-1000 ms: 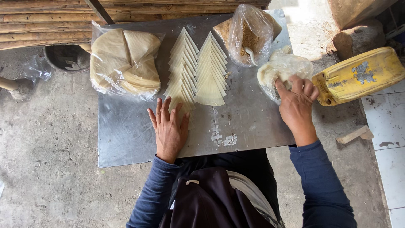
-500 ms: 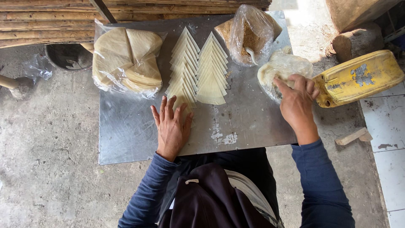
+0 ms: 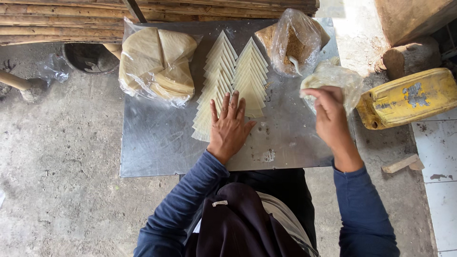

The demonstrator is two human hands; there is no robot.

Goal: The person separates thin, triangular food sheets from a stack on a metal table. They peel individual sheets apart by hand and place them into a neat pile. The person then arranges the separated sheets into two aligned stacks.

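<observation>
Two rows of pale triangular pastry sheets [image 3: 250,71] lie overlapped on a metal sheet [image 3: 147,152]. My left hand [image 3: 231,126] rests flat on the near end of the rows, fingers spread, holding nothing. My right hand [image 3: 331,116] hovers just in front of a clear plastic bag with pale contents [image 3: 345,78] at the sheet's right edge. Its fingers are drawn together and curled, and whether anything is pinched in them is hidden. A second clear bag with brown crumbly filling [image 3: 295,43] stands at the far right of the sheet.
A plastic-wrapped stack of pale sheets [image 3: 157,64] lies at the far left of the metal sheet. A yellow jerrycan [image 3: 409,97] lies on its side to the right, with a log [image 3: 409,57] behind it. Bamboo slats [image 3: 57,19] and a dark pot [image 3: 88,59] are at the back left.
My right hand has lifted out of the pale bag and pulled back toward me. My left hand has slid forward onto the near end of the triangular sheets.
</observation>
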